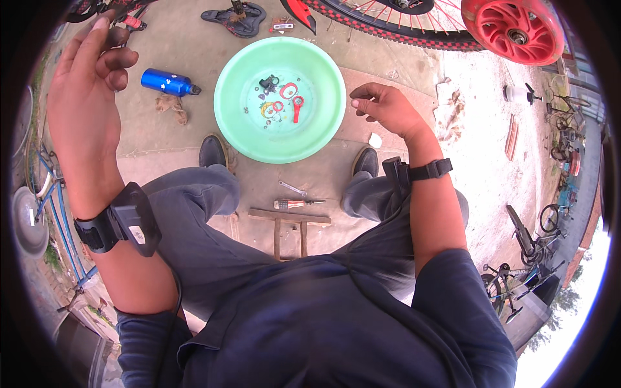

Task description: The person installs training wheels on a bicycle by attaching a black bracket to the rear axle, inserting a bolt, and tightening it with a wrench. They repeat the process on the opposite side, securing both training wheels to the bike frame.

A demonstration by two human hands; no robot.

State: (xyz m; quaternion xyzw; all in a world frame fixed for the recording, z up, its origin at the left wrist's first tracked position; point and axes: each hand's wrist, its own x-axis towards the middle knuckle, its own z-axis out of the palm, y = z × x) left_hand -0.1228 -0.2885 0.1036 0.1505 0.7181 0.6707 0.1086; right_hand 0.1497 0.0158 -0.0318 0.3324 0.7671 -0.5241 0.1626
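Observation:
My left hand (pixel 90 90) is raised at the far left, its fingers loosely bent and apart. Its fingertips come close to a black and red bicycle part (pixel 132 22); whether they touch cannot be told. To the right of a light green basin (pixel 233 132), my right hand (pixel 385 108) hovers with relaxed, half-curled fingers and nothing visible in them. Inside the basin lie a red part with a round end (pixel 297 108), a black clamp-like part (pixel 268 83) and several small dark pieces. Cartoon figures seem printed on the basin's bottom.
A blue bottle (pixel 167 82) and a crumpled glove (pixel 171 108) lie left of the basin. Beyond it are a saddle (pixel 236 22) and a red-spoked wheel (pixel 388 29). A screwdriver (pixel 291 204), a wrench (pixel 293 188) and a wooden stool (pixel 291 216) are between my legs.

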